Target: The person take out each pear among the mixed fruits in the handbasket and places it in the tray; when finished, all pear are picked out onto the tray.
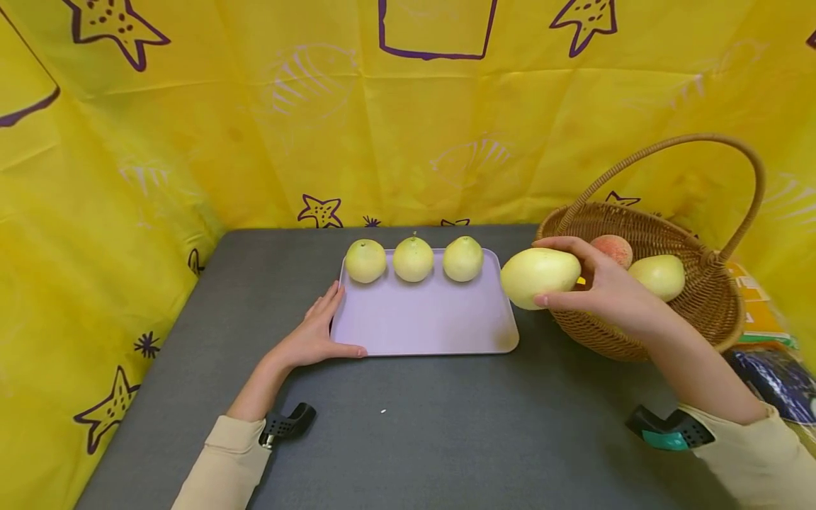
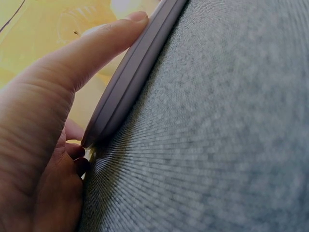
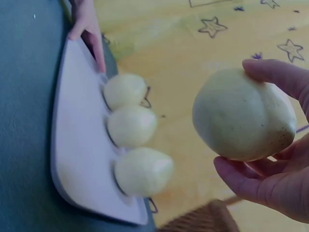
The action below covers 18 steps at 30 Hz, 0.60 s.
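A pale yellow-green fruit is gripped between the thumb and fingers of the right hand, in the air between the tray and the basket. In the right wrist view the same fruit shows brown specks. The lilac tray lies on the table with three round yellow-green fruits in a row along its far edge. At the tray's left end rests the left hand, fingers along the side, thumb on the near rim; the left wrist view shows this thumb against the rim.
A wicker basket with a tall handle stands at the right, holding a reddish fruit and a yellow-green one. Orange and dark blue packages lie beyond it. A yellow patterned cloth hangs behind the grey table.
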{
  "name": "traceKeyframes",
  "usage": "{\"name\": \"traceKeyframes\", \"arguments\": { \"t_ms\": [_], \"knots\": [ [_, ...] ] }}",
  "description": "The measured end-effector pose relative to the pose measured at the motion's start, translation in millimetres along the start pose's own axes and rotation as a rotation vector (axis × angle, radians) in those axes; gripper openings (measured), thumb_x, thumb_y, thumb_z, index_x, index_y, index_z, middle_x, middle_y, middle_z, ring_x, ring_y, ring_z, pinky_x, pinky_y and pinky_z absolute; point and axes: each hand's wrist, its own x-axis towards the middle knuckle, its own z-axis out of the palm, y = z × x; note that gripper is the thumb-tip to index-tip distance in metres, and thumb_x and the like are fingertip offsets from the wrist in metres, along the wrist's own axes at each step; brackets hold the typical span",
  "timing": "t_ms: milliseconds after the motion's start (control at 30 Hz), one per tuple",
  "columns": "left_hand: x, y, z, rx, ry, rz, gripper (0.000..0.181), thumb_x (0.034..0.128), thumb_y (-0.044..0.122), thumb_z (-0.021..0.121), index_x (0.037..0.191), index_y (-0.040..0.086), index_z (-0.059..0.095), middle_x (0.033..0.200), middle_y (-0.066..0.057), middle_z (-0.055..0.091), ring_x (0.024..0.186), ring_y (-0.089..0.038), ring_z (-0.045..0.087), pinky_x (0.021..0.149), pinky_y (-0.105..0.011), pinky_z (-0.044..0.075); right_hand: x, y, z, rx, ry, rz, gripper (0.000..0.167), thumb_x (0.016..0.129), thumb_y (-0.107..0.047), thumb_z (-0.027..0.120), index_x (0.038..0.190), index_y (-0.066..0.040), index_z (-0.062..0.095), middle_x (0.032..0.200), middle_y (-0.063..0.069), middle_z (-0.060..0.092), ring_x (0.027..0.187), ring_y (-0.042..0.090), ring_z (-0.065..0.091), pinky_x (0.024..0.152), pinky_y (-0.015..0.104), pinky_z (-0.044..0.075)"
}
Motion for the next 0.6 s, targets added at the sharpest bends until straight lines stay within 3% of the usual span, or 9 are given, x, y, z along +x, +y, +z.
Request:
{"name": "traceKeyframes", "arguments": {
  "t_ms": [67, 333, 600],
  "knots": [
    [-0.2, -0.1, 0.2, -0.002, -0.001, -0.001, 0.127, 0.0693, 0.053, 0.084, 0.156, 0.001, 0.006, 0.163, -0.015, -0.005, 0.145, -0.045, -0.003, 0.11, -0.065, 0.001, 4.1, 0.4, 7.1, 0.012, -0.007, -0.031, 0.066, 0.085, -0.012, 0.077, 0.142, -0.017, 0.043, 0.131, 0.006, 0.052, 0.105, 0.018, 0.055, 0.08, 0.024, 0.05],
    [0.7, -1.3, 0.5, 0.002, -0.005, 0.0, 0.127, 0.0691, 0.054, 0.083, 0.156, 0.002, 0.006, 0.163, -0.013, -0.006, 0.145, -0.043, -0.003, 0.111, -0.063, 0.0, 19.1, 7.6, 37.8, 0.133, -0.061, -0.014, 0.07, 0.083, -0.011, 0.078, 0.142, -0.009, 0.041, 0.13, 0.013, 0.052, 0.107, 0.022, 0.056, 0.085, 0.026, 0.048],
    [-0.5, -1.0, 0.2, -0.003, 0.002, 0.015, 0.126, 0.0702, 0.052, 0.083, 0.155, -0.001, 0.007, 0.162, -0.016, -0.005, 0.145, -0.044, -0.003, 0.111, -0.063, 0.0, 36.2, 20.0, 68.2, 0.092, -0.074, 0.006, 0.071, 0.079, -0.018, 0.082, 0.139, -0.011, 0.044, 0.135, 0.012, 0.047, 0.112, 0.028, 0.048, 0.089, 0.037, 0.046]
  ]
}}
